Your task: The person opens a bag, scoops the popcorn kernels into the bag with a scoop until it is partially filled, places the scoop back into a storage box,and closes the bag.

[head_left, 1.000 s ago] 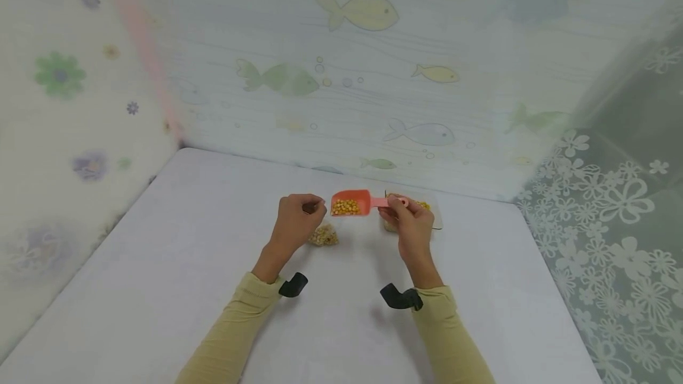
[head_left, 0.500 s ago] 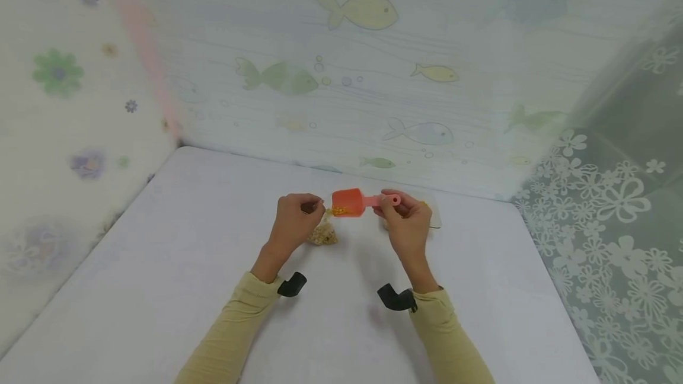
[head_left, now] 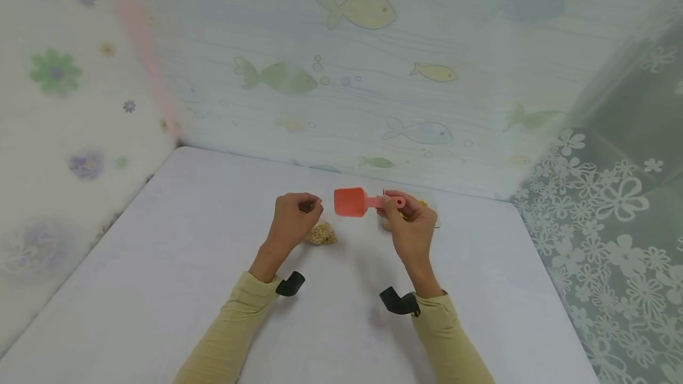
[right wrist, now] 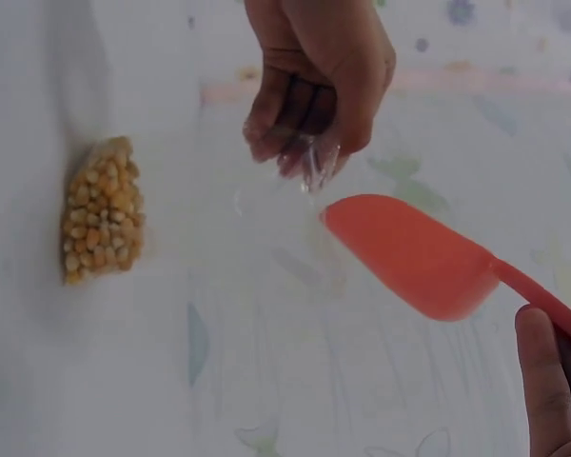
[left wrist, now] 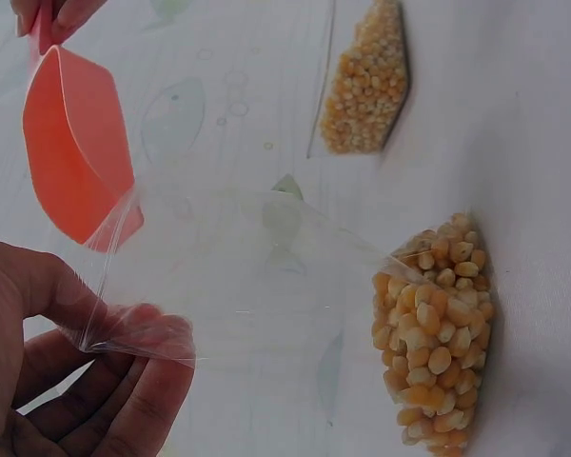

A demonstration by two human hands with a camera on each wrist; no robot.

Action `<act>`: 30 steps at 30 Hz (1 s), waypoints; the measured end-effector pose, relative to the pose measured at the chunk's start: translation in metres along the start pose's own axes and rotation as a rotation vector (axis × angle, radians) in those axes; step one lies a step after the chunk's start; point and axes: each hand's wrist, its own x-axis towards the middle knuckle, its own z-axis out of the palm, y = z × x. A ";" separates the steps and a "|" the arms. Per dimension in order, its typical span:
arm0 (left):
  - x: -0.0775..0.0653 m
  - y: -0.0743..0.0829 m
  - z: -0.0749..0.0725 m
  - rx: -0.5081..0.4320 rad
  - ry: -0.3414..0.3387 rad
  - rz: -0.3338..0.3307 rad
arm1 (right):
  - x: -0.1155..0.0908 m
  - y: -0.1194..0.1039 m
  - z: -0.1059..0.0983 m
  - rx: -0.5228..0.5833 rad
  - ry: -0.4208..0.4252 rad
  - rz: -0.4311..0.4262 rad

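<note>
My left hand [head_left: 292,221] pinches the mouth edge of a clear plastic bag [left wrist: 266,276] between thumb and fingers. The bag hangs down with its bottom full of yellow corn kernels [left wrist: 436,347], close to the white table. In my right hand [head_left: 414,227], thumb and fingers grip the pink handle of an orange-red scoop [head_left: 350,202]. Its bowl points left, tipped, with its lip at the bag's opening in the left wrist view. No kernels show inside the bowl. Seen from the right wrist, the bag's kernels [right wrist: 105,214] sit below and left of the scoop.
A clear container [left wrist: 322,105] with more corn kernels [left wrist: 366,90] stands behind, partly hidden by the right hand in the head view. The white table [head_left: 331,325] backs onto a wall [head_left: 341,105] printed with fish. Frosted flowered panels [head_left: 629,242] border the right side.
The scoop has tipped toward the bag, and the kernels in its bowl have poured out into the bag. My left hand stays nearly in place, pinching the bag.
</note>
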 end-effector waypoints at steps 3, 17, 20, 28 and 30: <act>-0.001 -0.001 0.000 -0.004 0.002 -0.012 | 0.000 0.002 -0.008 0.042 0.038 0.021; -0.003 -0.003 -0.001 -0.007 0.013 -0.016 | 0.001 0.034 -0.066 0.090 0.299 0.129; -0.003 -0.004 -0.001 0.001 0.013 -0.019 | 0.001 0.044 -0.081 0.039 0.345 0.164; -0.001 -0.006 0.001 -0.008 0.018 -0.009 | 0.001 0.066 -0.112 -0.048 0.426 0.202; 0.000 -0.007 0.001 -0.019 0.022 -0.010 | 0.001 0.071 -0.119 -0.065 0.440 0.197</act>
